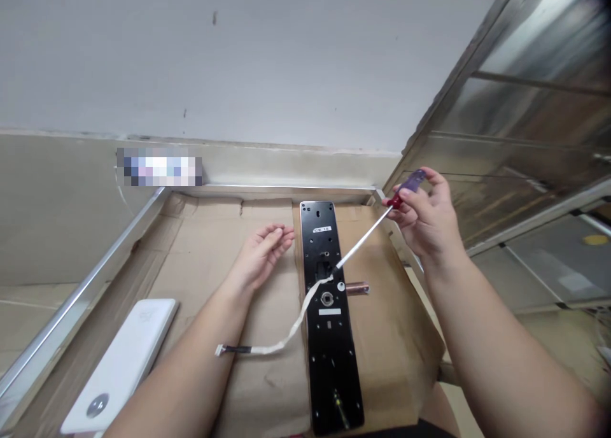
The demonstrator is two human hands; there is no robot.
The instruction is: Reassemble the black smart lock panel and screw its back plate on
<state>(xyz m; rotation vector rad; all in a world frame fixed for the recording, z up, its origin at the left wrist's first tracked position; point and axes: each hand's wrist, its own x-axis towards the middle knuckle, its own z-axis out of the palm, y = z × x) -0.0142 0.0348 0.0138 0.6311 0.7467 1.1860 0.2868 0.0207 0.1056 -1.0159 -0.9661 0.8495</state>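
Note:
A long black plate (333,361) with screw holes and small labels lies on brown cardboard. My right hand (422,212) grips a screwdriver (411,183) by its purple and red handle, its shaft slanting down to the plate's middle. From near the shaft's tip, a white-wrapped cable (293,330) curves left to a small white connector. My left hand (270,250) is just left of the plate, thumb and fingers drawn together; whether something small is between them cannot be made out. A copper-coloured cylinder (358,288) sticks out at the plate's right side.
Cardboard (205,247) covers the work surface inside a metal frame (86,285). A white oblong device (124,361) with a round lens lies at the lower left. A blurred-out item (162,167) sits at the frame's far left corner, before a wall.

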